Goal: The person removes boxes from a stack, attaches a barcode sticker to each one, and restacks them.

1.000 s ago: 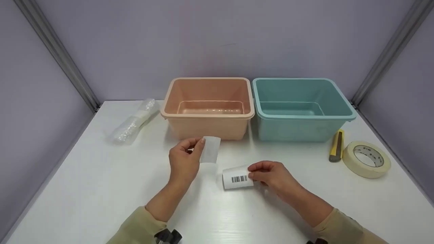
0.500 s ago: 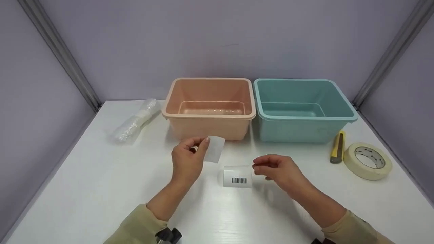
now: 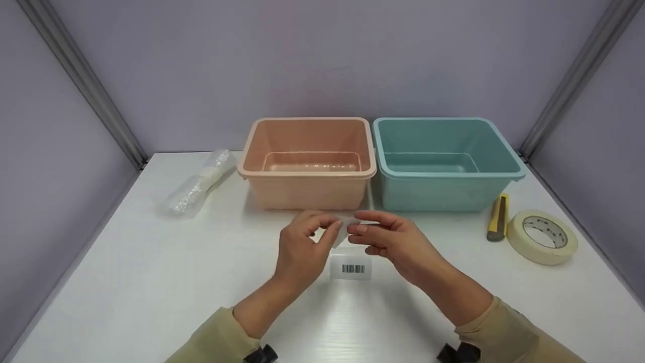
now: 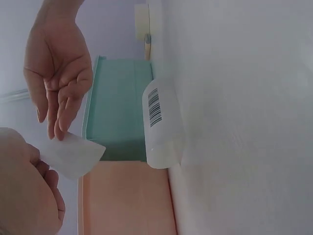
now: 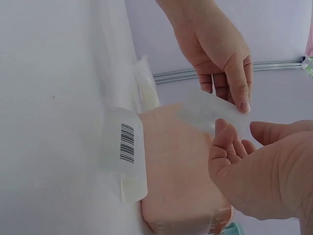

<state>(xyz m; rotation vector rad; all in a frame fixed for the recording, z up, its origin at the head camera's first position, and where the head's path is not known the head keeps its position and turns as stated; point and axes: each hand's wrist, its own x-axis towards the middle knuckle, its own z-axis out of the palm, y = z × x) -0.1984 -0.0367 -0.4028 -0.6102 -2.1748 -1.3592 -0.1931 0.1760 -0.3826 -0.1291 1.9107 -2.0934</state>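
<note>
My left hand (image 3: pixel 305 247) pinches a small blank white slip of paper (image 3: pixel 340 236) between thumb and fingers, held up in front of the peach bin. The right hand (image 3: pixel 403 247) has come up to the slip's other edge, its fingertips right at the paper; in the left wrist view its thumb stands apart from the fingers. Below both hands, a white barcode label (image 3: pixel 352 268) lies on the table, barcode facing up. The right wrist view shows this label (image 5: pixel 128 142) with a curl in it.
A peach bin (image 3: pixel 307 191) and a teal bin (image 3: pixel 433 194) stand side by side at the back. Rolled bubble wrap (image 3: pixel 199 184) lies to the left. A yellow utility knife (image 3: pixel 498 218) and a masking tape roll (image 3: pixel 542 237) are at the right.
The right hand has let go of the barcode label, leaving it on the table, and moved up to the slip. My left hand has carried the slip rightward.
</note>
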